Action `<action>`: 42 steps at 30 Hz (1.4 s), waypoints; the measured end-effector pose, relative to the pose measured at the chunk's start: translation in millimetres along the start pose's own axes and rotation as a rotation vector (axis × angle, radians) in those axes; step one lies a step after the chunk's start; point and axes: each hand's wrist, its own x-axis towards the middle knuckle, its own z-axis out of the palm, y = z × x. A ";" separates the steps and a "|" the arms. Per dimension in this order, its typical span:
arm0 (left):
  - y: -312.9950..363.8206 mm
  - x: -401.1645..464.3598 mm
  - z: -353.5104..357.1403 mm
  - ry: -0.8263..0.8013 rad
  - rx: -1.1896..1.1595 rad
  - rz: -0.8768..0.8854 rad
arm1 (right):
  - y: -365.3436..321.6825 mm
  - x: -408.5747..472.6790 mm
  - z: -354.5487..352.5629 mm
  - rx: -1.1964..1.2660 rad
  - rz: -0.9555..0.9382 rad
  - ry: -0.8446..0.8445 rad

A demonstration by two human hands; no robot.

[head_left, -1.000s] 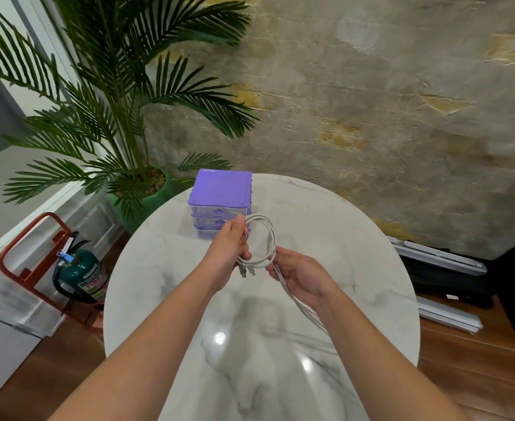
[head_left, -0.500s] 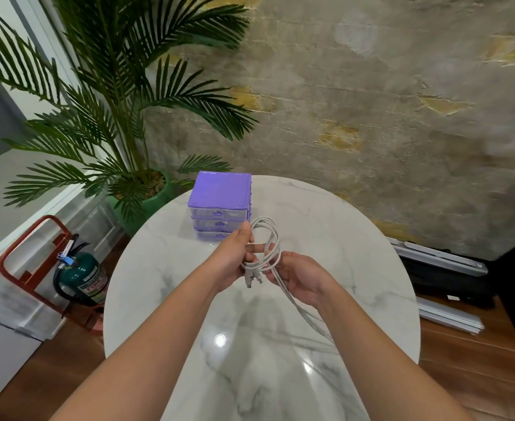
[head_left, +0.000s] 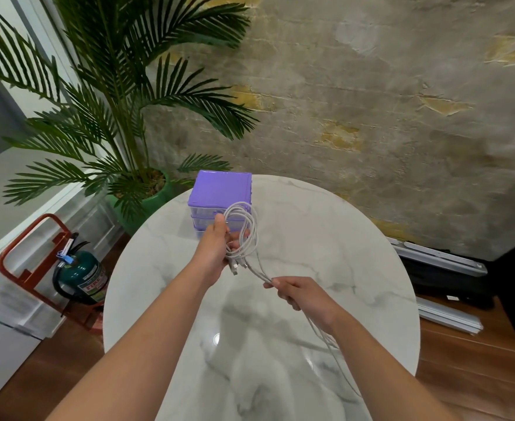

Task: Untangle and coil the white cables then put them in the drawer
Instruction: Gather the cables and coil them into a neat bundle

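Cables (head_left: 240,229): white loops held above table (head_left: 356,268), just in front of purple drawer box (head_left: 219,189). Left hand (head_left: 216,250) pinches loops tight. Right hand (head_left: 298,291), at 4 o'clock from loops, grips loose tail. Best way: slide right hand down tail, bring next loop up same size, no twists.

Our left hand (head_left: 216,249) up ahead, arm stretched forward over table, thumb on top, fingers curled round coiled white cables (head_left: 241,229). Our right hand (head_left: 298,294) lower and nearer us, well apart from left, knuckles up, fingers pinching loose run of cables trailing past wrist.
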 end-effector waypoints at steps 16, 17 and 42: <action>-9.0 -5.6 18.5 -0.031 0.446 0.079 | -50.0 14.8 16.0 0.128 0.011 -0.108; -8.9 -5.6 17.9 -0.024 0.480 0.084 | -49.6 16.1 16.3 0.115 0.024 -0.119; -12.8 -13.8 29.1 0.004 0.880 0.301 | -79.7 16.6 12.1 -0.816 -0.385 0.232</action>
